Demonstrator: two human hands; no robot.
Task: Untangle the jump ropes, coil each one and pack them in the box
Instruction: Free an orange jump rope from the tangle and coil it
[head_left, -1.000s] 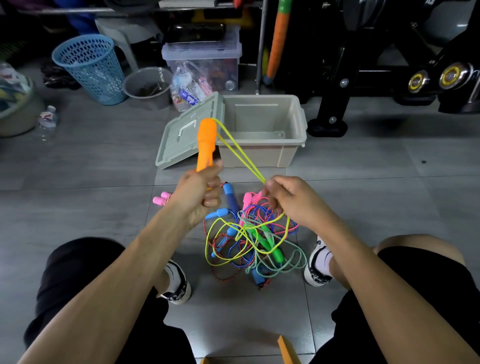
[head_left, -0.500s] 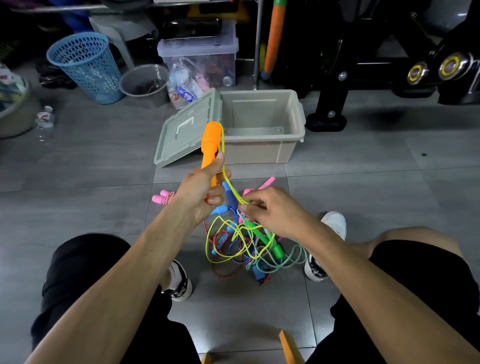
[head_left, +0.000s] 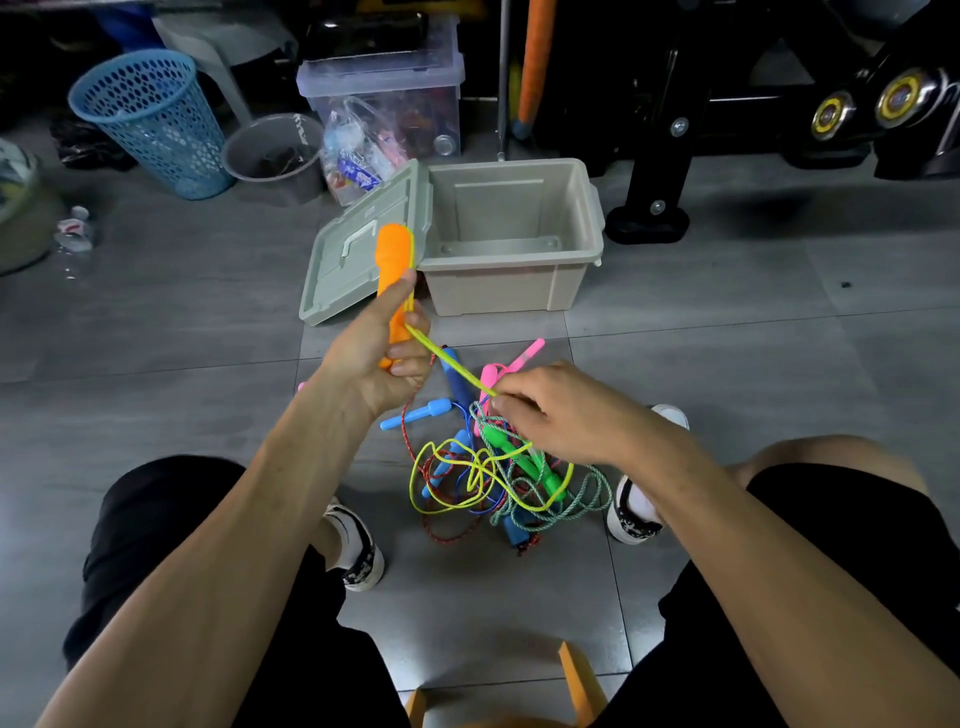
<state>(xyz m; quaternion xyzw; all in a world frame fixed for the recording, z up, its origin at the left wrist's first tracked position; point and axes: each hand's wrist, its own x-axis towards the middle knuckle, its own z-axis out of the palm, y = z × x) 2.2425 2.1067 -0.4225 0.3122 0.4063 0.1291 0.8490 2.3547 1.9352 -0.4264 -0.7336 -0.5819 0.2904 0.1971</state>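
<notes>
Right hand (head_left: 563, 410) drops toward the pile (head_left: 498, 478), pinching our yellow cord (head_left: 452, 369); left hand (head_left: 382, 358) grips orange handle (head_left: 393, 270) upright near box (head_left: 571, 291); cord slants between.

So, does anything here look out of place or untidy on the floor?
Yes. The jump ropes lie in one tangled heap between the feet, cords crossing. The box lid leans askew against the open box. A crushed plastic bottle lies at far left.

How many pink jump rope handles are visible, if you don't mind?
2: one pink handle and another lie side by side beyond the right hand; more may be hidden.
</notes>
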